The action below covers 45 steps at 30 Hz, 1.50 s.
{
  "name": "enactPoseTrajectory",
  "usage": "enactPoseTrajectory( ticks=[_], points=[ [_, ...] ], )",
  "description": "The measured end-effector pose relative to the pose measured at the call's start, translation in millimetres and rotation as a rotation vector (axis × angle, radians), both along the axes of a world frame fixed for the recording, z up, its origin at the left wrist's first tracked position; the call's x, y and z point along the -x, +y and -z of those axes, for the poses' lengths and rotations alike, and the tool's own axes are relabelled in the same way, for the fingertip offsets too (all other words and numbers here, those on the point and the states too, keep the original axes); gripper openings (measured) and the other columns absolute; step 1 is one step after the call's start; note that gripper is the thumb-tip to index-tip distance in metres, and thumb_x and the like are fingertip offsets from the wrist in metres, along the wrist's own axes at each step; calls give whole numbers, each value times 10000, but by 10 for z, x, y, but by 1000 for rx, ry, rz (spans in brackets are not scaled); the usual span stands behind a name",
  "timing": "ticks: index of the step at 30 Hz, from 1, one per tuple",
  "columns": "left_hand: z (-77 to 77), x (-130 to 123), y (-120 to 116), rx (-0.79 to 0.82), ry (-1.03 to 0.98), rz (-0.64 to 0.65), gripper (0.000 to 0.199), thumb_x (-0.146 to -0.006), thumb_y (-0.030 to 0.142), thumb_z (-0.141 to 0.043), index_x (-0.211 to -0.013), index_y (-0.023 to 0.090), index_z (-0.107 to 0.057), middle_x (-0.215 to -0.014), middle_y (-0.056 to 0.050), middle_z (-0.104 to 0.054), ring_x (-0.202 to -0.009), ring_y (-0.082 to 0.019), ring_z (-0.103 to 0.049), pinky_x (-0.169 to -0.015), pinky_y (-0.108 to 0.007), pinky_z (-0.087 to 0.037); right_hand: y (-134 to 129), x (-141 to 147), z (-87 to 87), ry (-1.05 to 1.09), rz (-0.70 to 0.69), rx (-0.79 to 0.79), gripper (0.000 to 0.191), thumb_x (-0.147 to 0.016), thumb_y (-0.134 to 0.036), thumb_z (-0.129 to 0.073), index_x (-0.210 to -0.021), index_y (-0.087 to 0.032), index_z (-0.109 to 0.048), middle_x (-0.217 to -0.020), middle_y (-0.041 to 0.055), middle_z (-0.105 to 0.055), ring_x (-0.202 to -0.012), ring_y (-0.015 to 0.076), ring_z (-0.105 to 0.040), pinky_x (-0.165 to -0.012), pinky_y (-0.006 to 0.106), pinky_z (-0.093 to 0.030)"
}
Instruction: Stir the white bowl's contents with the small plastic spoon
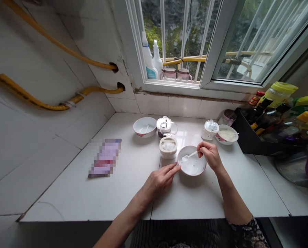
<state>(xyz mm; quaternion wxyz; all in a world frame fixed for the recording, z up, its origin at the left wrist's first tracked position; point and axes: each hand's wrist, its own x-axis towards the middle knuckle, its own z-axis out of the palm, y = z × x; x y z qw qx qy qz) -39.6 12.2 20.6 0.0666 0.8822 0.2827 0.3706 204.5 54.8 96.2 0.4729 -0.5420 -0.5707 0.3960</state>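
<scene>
A small white spoon [192, 155] is pinched in the fingers of my right hand [210, 155]. Its scoop, with something white in it, hangs over a white bowl [192, 173] with a pink rim. White, wet-looking contents cover part of the bowl's inside; I cannot tell what they are. My left hand [159, 181] has its fingers stretched out, the tips at the bowl's left rim. Just left of the bowl stands a cream seasoning jar [168, 154] with its lid up and white grains inside. Behind it is another white-lidded jar [164, 124].
A larger white bowl [145, 133] stands at the back. Toward the right are a clear-lidded jar [210, 130] and a bowl of pale food [226, 140], beside a black bottle rack [254, 146]. A blurred purple packet [106, 158] lies at left on the white counter [73, 196].
</scene>
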Motion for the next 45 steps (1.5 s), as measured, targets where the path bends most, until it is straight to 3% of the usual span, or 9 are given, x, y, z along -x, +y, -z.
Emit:
enactPoseTrajectory(
  ticks=[5, 11, 22, 26, 28, 30, 33, 38, 45],
  points=[
    [-8, -3, 2, -11, -3, 0, 484, -949, 20, -430, -1402, 165, -519, -1283, -134, -665, -1125, -211, -690, -880, -342, -639, 27, -11, 21, 95, 47, 36, 133, -598, -253, -485, -566, -198, -602, -435, -19, -545, -462, 129, -468, -529, 270, -409],
    [-17, -8, -3, -12, -8, -4, 483, -953, 27, -426, -1406, 167, -515, -1272, -134, -671, -1123, -211, -691, -883, -343, -636, 12, -2, 23, 10, 106, -8, 148, -610, -249, -480, -552, -198, -606, -435, -22, -543, -468, 124, -472, -527, 257, -391],
    [-10, -8, -3, -13, -11, -2, 484, -953, 31, -434, -1409, 172, -514, -1275, -126, -671, -1126, -208, -690, -870, -334, -641, 43, -30, 35, 68, 44, 45, 137, -596, -263, -472, -565, -210, -595, -432, -18, -545, -466, 140, -469, -544, 282, -411],
    [-13, -11, -7, -13, -17, -3, 482, -956, 29, -429, -1408, 171, -511, -1279, -128, -667, -1125, -210, -690, -869, -341, -642, 27, 16, 81, -239, 20, -119, 155, -650, -228, -437, -556, -225, -561, -461, -22, -562, -530, 157, -521, -759, 344, -461],
    [-9, -13, -8, -6, -14, -3, 493, -954, 26, -430, -1418, 177, -503, -1282, -126, -666, -1130, -207, -688, -876, -338, -639, 18, 56, 108, -378, -6, -198, 167, -669, -203, -426, -559, -227, -549, -470, -33, -567, -556, 156, -538, -934, 396, -415],
    [-1, -16, -6, -6, -14, -6, 503, -952, 23, -430, -1424, 183, -498, -1284, -125, -665, -1131, -205, -687, -881, -338, -637, 11, 89, 123, -422, -46, -212, 174, -679, -191, -421, -575, -230, -555, -472, -41, -575, -560, 154, -544, -1006, 422, -369],
    [10, -19, -1, -12, -19, -8, 502, -951, 24, -430, -1421, 186, -503, -1284, -122, -665, -1121, -205, -692, -879, -339, -638, 3, 97, 111, -351, -69, -179, 174, -677, -196, -429, -573, -234, -563, -470, -35, -591, -567, 161, -549, -947, 394, -411],
    [21, -14, 9, -26, -19, -9, 505, -945, 20, -430, -1417, 184, -508, -1268, -122, -675, -1109, -205, -698, -864, -331, -642, 17, 21, 50, -6, -25, 19, 137, -639, -246, -474, -583, -219, -596, -462, -16, -580, -502, 155, -511, -603, 300, -440],
    [20, -21, 10, -34, -22, -5, 509, -940, 19, -432, -1420, 175, -501, -1264, -126, -677, -1093, -208, -705, -844, -332, -648, 73, -57, 45, 177, 44, 77, 107, -604, -237, -517, -572, -201, -613, -438, -16, -558, -480, 138, -486, -563, 290, -429]
  ],
)
